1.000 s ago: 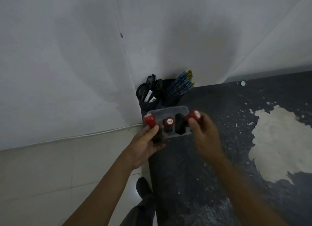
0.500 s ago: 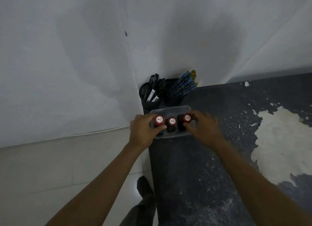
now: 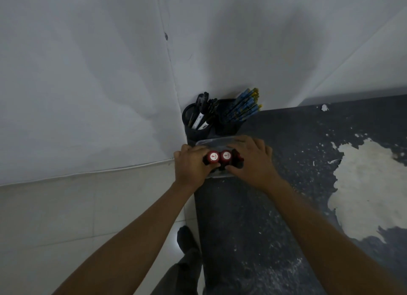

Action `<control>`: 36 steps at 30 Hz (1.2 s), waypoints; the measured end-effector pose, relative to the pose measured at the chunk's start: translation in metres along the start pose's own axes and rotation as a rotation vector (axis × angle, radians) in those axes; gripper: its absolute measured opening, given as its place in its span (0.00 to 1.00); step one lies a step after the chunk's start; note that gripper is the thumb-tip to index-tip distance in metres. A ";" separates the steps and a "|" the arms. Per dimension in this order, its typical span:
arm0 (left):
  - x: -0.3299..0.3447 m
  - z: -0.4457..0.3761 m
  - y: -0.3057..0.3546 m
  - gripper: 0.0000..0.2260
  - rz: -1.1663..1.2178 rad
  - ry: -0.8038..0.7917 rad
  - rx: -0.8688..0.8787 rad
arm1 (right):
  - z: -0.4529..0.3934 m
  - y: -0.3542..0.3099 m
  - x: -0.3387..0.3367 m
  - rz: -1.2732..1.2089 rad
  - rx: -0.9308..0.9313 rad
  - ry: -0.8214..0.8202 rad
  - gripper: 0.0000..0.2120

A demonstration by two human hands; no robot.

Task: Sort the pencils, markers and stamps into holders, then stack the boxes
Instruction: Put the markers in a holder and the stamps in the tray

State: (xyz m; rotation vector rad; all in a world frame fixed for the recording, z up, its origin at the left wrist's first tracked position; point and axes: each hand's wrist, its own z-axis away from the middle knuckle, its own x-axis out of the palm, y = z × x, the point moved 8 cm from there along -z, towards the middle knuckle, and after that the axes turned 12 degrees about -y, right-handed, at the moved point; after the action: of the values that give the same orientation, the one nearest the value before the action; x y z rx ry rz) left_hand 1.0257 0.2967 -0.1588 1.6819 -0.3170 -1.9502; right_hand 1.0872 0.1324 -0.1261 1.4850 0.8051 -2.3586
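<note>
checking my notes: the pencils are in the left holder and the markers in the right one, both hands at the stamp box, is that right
Not quite: the holders are swapped. The head view shows the blue pencils in the right holder and the markers in the left holder. The rest stands: the left hand and right hand are both at the stamp box.

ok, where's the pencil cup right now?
Head view, centre: the pencil cup stands in the back corner of the dark table by the wall, right of the marker cup and just behind the clear stamp box.
</note>
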 end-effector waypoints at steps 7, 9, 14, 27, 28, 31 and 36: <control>0.004 -0.002 -0.004 0.14 0.022 -0.086 0.054 | -0.008 0.008 0.010 0.004 0.018 -0.001 0.24; 0.005 -0.005 -0.007 0.08 0.036 -0.083 0.055 | -0.008 0.010 0.010 -0.004 0.021 0.002 0.23; 0.010 -0.007 -0.010 0.07 0.054 -0.060 0.068 | -0.008 0.011 0.011 -0.015 0.032 -0.008 0.22; -0.007 0.033 -0.011 0.24 0.302 -0.039 0.198 | 0.047 0.021 -0.010 -0.227 0.138 0.186 0.30; -0.010 0.040 -0.014 0.23 0.327 -0.016 0.190 | 0.058 0.025 -0.008 -0.261 0.157 0.234 0.28; -0.013 0.057 -0.021 0.19 0.411 0.014 0.144 | 0.087 0.030 0.006 -0.318 0.226 0.270 0.25; -0.008 0.080 -0.024 0.17 0.416 0.009 0.094 | 0.105 0.018 0.038 -0.409 0.229 0.148 0.22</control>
State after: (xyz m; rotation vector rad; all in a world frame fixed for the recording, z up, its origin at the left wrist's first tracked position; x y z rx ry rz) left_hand 0.9433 0.3075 -0.1486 1.5322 -0.7043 -1.6387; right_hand 0.9994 0.0613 -0.1307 1.7426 0.9828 -2.7393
